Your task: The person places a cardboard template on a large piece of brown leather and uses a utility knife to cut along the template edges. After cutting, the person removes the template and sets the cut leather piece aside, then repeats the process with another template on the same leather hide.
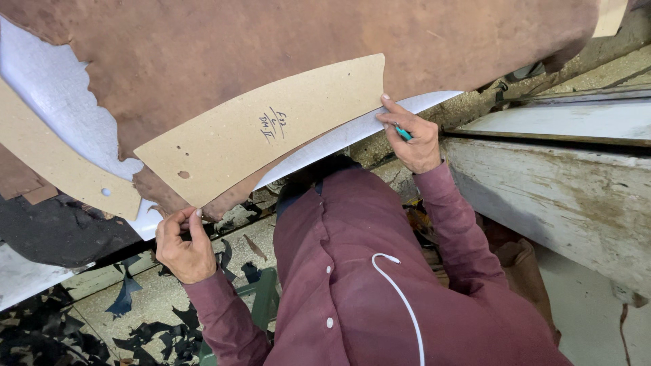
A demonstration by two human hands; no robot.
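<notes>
On the left, the left hand (183, 244) pinches the near edge of the brown leather hide (224, 54) under the curved cardboard pattern (271, 129). The pattern lies flat on the hide. On the right, the right hand (413, 139) grips a teal pen (403, 133) at the pattern's end; I judge the tracing unfinished, cutting not begun.

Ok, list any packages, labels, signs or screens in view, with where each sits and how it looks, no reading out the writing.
No packages, signs or screens in view.
Handwritten marking: dark pen strokes near the middle of the curved tan cardboard template, which lies on the brown leather hide.
Left hand: its fingers pinch the template's lower tip.
Right hand: at the template's right end, holding a teal pen.
</notes>
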